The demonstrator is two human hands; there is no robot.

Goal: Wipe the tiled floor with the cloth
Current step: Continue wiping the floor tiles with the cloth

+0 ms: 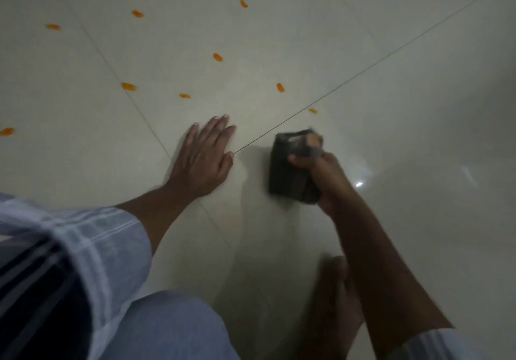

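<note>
Left hand [201, 156] flat, right hand [324, 176] gripping cloth [290, 170].

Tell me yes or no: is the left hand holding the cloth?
No, the left hand lies flat and open on the tiled floor, while the right hand has its grip on the dark cloth.

Cloth [290, 170] motion-blurred; bare foot [335, 298] blurred, partly behind forearm
</note>
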